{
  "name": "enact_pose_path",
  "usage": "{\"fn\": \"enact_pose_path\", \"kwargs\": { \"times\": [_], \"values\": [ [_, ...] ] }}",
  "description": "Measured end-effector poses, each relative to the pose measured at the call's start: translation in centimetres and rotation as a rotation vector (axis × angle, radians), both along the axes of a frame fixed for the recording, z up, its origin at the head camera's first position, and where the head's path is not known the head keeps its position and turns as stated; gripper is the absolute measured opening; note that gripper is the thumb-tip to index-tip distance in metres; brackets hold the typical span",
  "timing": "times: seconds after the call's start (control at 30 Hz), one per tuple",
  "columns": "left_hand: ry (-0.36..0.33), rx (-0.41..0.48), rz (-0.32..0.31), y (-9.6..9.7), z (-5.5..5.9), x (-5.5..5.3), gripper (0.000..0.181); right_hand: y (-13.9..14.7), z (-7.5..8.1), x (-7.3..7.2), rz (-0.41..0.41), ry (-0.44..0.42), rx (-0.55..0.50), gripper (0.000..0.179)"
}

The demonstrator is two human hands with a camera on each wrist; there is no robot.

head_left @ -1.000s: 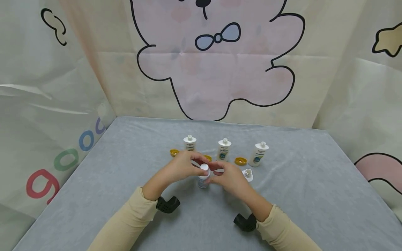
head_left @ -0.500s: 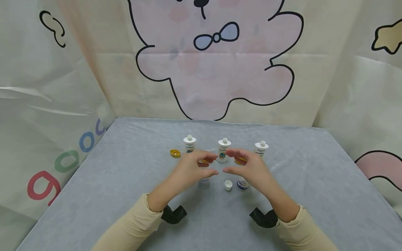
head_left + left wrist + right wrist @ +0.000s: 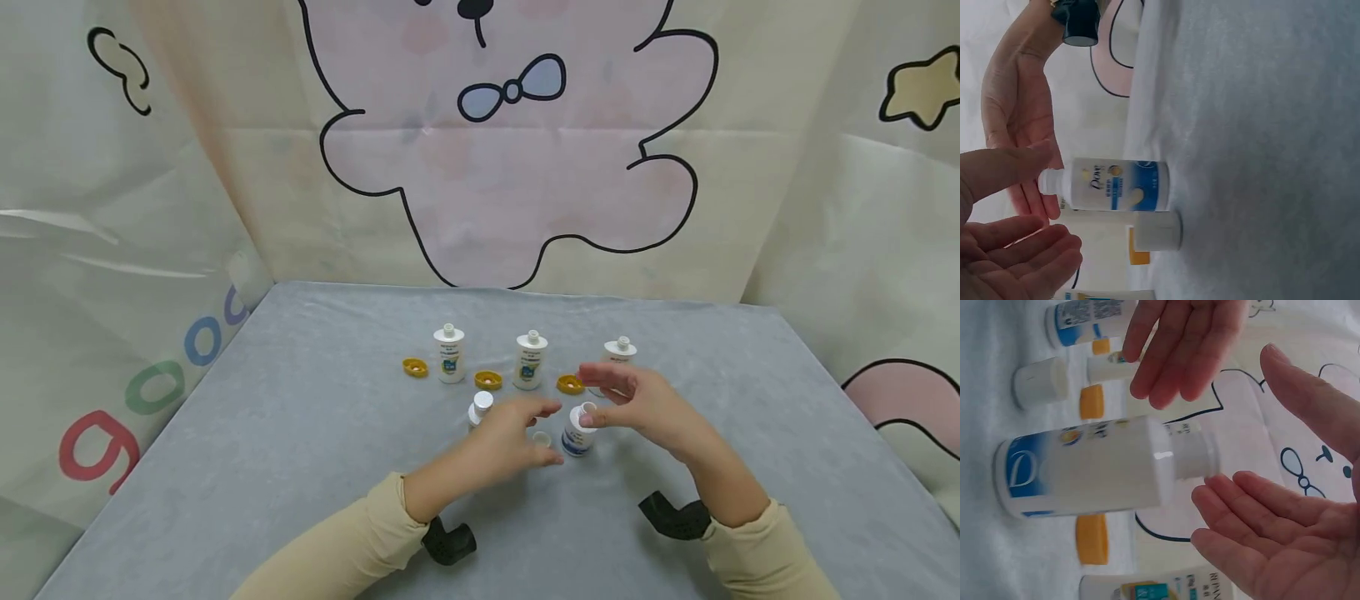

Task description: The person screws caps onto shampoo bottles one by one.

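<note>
A small white-and-blue Dove lotion bottle [image 3: 576,435] stands upright with its neck bare. My right hand [image 3: 656,412] hovers at that neck, fingers spread and relaxed; contact is not plain. To its left, my left hand [image 3: 510,442] reaches over a small white cap [image 3: 542,439] with thumb and fingers apart, holding nothing. In the right wrist view the cap [image 3: 1041,383] lies on the cloth beside the open bottle [image 3: 1085,469]. A second small bottle [image 3: 481,406], with its white cap on, stands partly hidden behind my left hand.
Behind stand three white bottles with narrow tips, left [image 3: 450,354], middle [image 3: 530,361] and right [image 3: 620,350]. Yellow ring-like caps [image 3: 416,367] lie among them on the grey cloth [image 3: 300,450]. Printed curtains [image 3: 510,192] enclose the back and sides.
Both hands have let go of the capped bottle. The right hand has moved right to the open bottle's neck, and the left has moved right and down over the loose cap.
</note>
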State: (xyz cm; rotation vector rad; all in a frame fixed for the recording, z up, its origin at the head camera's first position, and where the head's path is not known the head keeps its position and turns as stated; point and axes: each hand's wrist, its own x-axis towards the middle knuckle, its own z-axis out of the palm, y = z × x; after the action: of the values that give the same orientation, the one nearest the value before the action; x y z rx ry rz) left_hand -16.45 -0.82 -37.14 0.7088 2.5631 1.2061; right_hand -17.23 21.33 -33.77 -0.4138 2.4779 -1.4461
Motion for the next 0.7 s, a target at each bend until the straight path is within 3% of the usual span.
{"fn": "enact_pose_path", "kwargs": {
  "times": [0.13, 0.5, 0.7],
  "values": [
    [0.026, -0.082, 0.010, 0.5, -0.7, 0.0, 0.059, 0.5, -1.0, -0.6, 0.059, -0.053, -0.021, 0.075],
    [-0.031, -0.099, 0.053, 1.2, -2.1, -0.5, 0.058, 1.7, -2.6, -1.9, 0.176, -0.189, -0.038, 0.073],
    [-0.043, -0.114, 0.031, 1.5, -2.5, -0.8, 0.053, 2.3, -3.9, -2.8, 0.211, -0.217, -0.017, 0.073]
  ]
}}
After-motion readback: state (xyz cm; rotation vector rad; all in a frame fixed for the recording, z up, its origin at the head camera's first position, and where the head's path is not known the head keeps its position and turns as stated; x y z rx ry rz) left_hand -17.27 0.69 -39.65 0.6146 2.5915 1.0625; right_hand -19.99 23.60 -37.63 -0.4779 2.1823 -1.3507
